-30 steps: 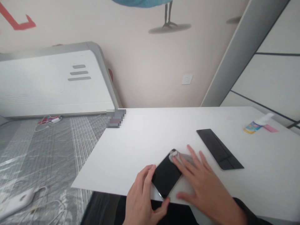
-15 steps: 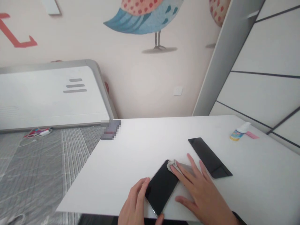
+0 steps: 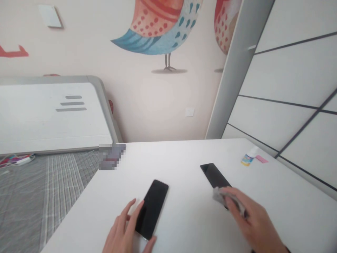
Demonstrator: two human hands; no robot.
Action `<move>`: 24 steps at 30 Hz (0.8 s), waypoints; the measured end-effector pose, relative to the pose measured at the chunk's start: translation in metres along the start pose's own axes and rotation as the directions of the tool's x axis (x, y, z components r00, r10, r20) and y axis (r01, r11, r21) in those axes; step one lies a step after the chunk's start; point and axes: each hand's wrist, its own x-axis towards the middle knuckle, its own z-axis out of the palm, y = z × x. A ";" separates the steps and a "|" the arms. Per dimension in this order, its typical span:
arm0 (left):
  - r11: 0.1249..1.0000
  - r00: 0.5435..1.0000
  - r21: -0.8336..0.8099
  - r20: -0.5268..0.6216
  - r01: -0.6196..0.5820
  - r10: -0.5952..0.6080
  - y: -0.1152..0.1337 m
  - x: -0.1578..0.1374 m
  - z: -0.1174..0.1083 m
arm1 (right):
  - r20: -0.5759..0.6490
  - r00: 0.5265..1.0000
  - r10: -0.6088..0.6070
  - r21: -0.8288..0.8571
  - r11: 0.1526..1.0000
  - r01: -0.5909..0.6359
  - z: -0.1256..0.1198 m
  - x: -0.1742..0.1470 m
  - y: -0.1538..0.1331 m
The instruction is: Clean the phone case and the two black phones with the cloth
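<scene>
Phone (image 3: 152,208) lying face up on the white table (image 3: 184,154), screen dark, close to the near edge. Left hand (image 3: 126,230) resting against its near left side, fingers (image 3: 131,207) spread and loose, thumb curling toward the bottom corner, steadying rather than clasping. Right hand (image 3: 250,219) hovering over the near end of a second phone (image 3: 214,175), fingers pinching a crumpled grey cloth (image 3: 223,197) that is covering that end. Second phone lying well apart from the first, angled toward the far right, its far half showing black and bare. Small bottle (image 3: 249,159) with a pink slip beside it sitting at the far right of the table, near the panelled wall. Bed with grey checked cover (image 3: 39,189) lying to the left, white headboard (image 3: 52,112) behind it. Painted bird (image 3: 160,24) filling the wall above. Judging by the layout: first phone's screen looking clean and no longer under the cloth, so that part appearing done; wiping of the second phone seeming only just begun, most of its glass yet to be covered.
</scene>
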 end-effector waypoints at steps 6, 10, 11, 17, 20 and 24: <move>0.986 0.988 0.078 -0.066 0.144 -0.139 -0.009 0.022 0.000 | 0.196 0.892 0.407 -0.006 0.910 -0.414 0.008 0.024 0.068; 0.978 0.979 0.051 -0.039 0.203 -0.201 -0.004 0.018 0.002 | 0.206 0.923 0.324 0.001 0.944 -0.331 0.035 0.011 0.067; 0.976 0.977 0.040 -0.026 0.215 -0.214 -0.003 0.017 0.001 | 0.204 0.932 0.300 -0.013 0.953 -0.304 0.042 0.007 0.061; 0.973 0.973 -0.028 0.033 0.229 -0.228 -0.004 0.013 -0.002 | 0.168 0.984 0.053 -0.120 0.992 -0.033 0.085 -0.006 -0.021; 0.975 0.975 -0.057 0.061 0.216 -0.212 -0.005 0.011 -0.002 | 0.117 0.992 -0.054 -0.133 0.989 0.070 0.105 -0.007 -0.068; 0.964 0.968 -0.106 0.092 0.243 -0.234 -0.003 0.010 -0.003 | 0.101 0.994 -0.051 -0.102 0.993 0.062 0.123 -0.006 -0.108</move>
